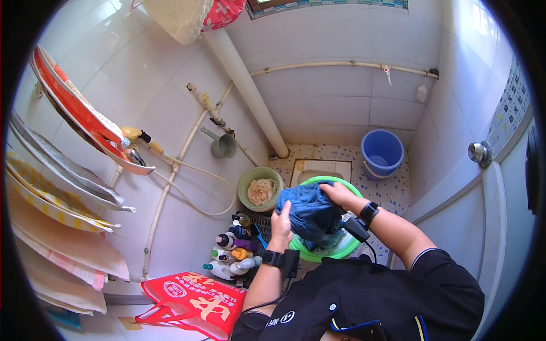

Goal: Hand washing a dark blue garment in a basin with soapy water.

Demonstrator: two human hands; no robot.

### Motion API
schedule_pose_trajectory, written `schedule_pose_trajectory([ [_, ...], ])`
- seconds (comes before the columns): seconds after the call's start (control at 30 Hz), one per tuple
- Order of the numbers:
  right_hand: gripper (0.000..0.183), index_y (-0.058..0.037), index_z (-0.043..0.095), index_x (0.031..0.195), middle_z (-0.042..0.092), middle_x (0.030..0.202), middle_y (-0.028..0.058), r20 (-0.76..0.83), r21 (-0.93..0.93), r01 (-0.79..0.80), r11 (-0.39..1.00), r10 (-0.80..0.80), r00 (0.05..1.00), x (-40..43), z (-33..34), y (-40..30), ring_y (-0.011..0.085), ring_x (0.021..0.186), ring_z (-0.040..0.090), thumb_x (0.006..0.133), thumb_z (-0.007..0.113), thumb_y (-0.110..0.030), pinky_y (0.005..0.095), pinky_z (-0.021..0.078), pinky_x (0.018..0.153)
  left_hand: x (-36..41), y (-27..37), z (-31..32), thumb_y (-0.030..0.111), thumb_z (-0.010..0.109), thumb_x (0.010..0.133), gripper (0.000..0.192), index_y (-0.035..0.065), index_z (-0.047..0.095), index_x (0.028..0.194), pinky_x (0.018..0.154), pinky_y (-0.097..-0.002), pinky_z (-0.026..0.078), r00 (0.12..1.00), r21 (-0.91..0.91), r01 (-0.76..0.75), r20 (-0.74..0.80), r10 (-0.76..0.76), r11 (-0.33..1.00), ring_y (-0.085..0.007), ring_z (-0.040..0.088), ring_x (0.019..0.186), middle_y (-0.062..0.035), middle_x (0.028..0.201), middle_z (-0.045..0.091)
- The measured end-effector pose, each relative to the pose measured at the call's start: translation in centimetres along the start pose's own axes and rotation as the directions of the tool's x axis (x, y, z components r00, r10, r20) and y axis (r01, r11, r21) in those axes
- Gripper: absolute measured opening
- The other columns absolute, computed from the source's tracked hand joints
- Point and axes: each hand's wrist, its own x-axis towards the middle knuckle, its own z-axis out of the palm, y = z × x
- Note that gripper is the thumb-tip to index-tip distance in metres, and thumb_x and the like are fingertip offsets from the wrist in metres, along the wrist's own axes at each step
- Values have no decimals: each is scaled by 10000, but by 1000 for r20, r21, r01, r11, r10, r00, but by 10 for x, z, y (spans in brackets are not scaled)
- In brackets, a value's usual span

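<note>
Between my two hands hangs a bunched blue cloth garment (309, 211), dark in its lower folds. My left hand (281, 226) grips its left side, thumb up. On the upper right, my right hand (340, 195) clutches another part of it. Under the garment stands a bright green basin (357, 243), and the lower folds reach down to it. Some wet dark cloth and whitish water or suds show inside the basin, partly hidden by the garment.
Left of the basin are a pale green bin (245, 187) and several bottles (236, 251). A blue bucket (382, 151) stands at the back right, beyond a squat toilet (322, 168). A red bag (200, 302) lies lower left. Towels (64, 238) hang along the left wall; a door (452, 213) is at right.
</note>
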Motion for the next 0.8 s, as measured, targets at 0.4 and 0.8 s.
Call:
schedule_pose_trajectory([
  [0.4,298,-64,579,821,603,737,58,326,635,-347,690,168,930,-7,-10,-17,175,628,562,800,498,-349,318,458,620,2,-6,-23,142,539,790,325,-70,487,1031,767,-269,411,982,509,-23,-151,116,860,-152,521,874,-107,989,545],
  [0.8,382,16,576,836,578,730,50,474,199,-100,975,-6,881,-9,4,-51,123,614,519,710,616,-343,245,424,570,-23,-13,30,247,500,837,407,3,415,1152,844,-274,382,926,431,100,288,-242,897,-150,491,964,-75,1073,511],
])
